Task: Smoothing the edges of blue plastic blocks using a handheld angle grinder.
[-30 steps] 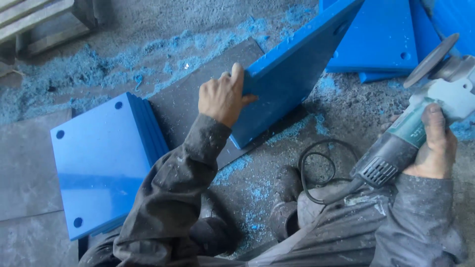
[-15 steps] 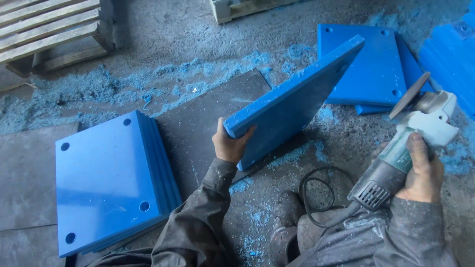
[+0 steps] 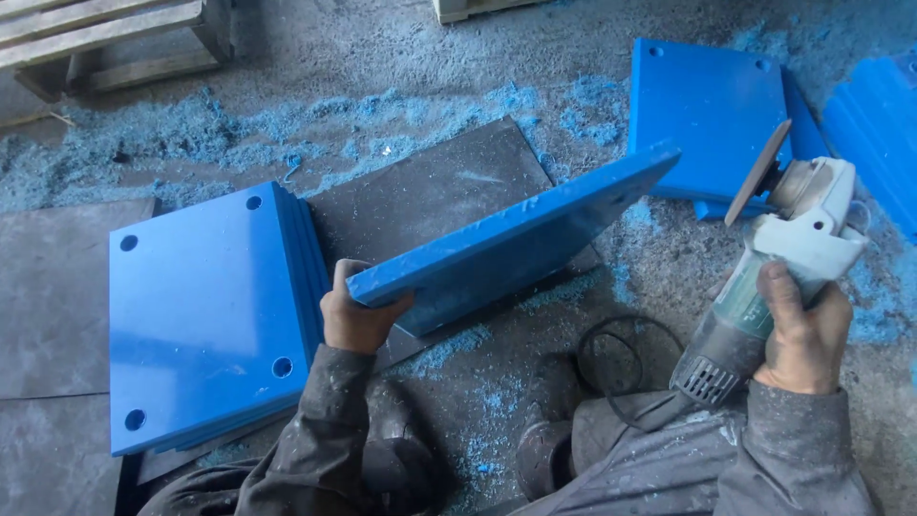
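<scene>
My left hand (image 3: 355, 319) grips the near corner of a blue plastic plate (image 3: 516, 244) and holds it tilted up off a dark grey mat (image 3: 420, 196). The plate's thick edge faces me. My right hand (image 3: 804, 330) is closed around the body of an angle grinder (image 3: 778, 263), whose disc (image 3: 757, 172) points up and away, just right of the raised plate's far corner. The grinder's black cord (image 3: 611, 358) loops on the floor between my knees.
A stack of blue plates with corner holes (image 3: 205, 315) lies at the left. More blue plates (image 3: 712, 115) lie at the back right and far right (image 3: 874, 143). Blue shavings (image 3: 239, 124) cover the concrete floor. A wooden pallet (image 3: 115, 38) stands at the back left.
My left hand shifted from the plate's upper edge to its near corner and lowered the plate from a steep tilt to a flatter one. The grinder stayed in my right hand.
</scene>
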